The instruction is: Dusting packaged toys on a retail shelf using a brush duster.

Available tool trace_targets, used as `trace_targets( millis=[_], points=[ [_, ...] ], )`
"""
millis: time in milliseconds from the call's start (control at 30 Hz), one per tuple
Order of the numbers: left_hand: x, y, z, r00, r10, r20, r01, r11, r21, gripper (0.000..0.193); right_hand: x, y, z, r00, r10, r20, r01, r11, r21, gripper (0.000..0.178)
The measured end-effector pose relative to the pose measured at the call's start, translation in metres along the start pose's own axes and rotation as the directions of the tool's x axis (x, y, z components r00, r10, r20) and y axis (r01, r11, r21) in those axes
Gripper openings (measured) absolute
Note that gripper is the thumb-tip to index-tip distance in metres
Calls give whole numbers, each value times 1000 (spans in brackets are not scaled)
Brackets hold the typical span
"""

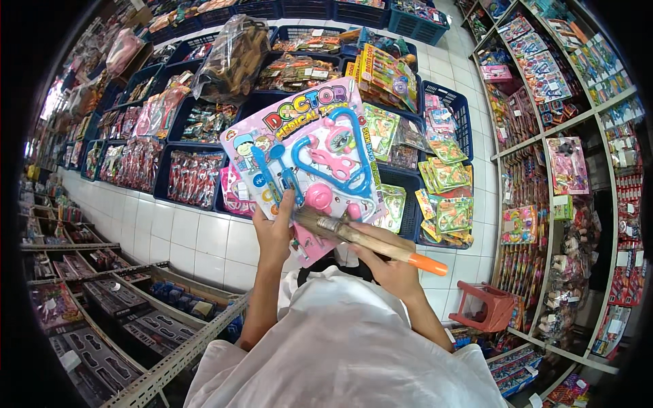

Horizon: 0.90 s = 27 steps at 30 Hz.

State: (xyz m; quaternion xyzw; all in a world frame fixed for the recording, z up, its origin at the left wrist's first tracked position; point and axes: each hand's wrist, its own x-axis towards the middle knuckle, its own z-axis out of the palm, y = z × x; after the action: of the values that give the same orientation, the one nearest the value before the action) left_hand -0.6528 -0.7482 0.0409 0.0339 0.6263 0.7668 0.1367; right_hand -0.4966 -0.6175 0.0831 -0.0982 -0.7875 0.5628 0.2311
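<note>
Left hand [274, 230]: closed on the lower left edge of a pink toy pack [318, 146], thumb across its front.
Right hand [394, 272]: curled around the wooden handle of a brush [367, 238]; whether its fingers also touch the pack cannot be told.
Toy pack: held tilted before the person's white shirt [367, 333], over a tiled floor [177, 234] (a blue toy stethoscope [362, 146] and pink scissors [332, 163] show on it).
Brush: bristles at the pack's lower part, orange handle tip pointing right.
Crates ahead: blue crates [460, 117] filled with packaged goods, yellow packs [384, 78] stacked in one, a bulging clear bag [235, 61] near them.
Right side: a red plastic stool [483, 307] beside tall shelves [564, 124] of packaged goods.
Left side: a metal rack [190, 348] holding boxed wares.
</note>
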Motion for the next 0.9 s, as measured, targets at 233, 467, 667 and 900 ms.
trace_targets(
  millis=[233, 467, 667, 900],
  points=[
    [-12, -3, 9, 997, -26, 75, 23, 999, 40, 13, 6, 7, 10, 960, 107, -260, -101, 994, 34, 35],
    [-16, -1, 20, 977, -128, 172, 152, 980, -131, 34, 5, 1, 13, 936, 20, -351, -22, 1000, -4, 31],
    [-20, -6, 22, 978, -188, 94, 195, 979, -67, 40, 9, -14, 0, 997, -70, 42, 80, 953, -291, 27],
    [-23, -25, 9, 969, -199, 144, 214, 972, -94, 46, 9, -37, -1, 991, 128, 43, -104, 927, -360, 20]
  ],
)
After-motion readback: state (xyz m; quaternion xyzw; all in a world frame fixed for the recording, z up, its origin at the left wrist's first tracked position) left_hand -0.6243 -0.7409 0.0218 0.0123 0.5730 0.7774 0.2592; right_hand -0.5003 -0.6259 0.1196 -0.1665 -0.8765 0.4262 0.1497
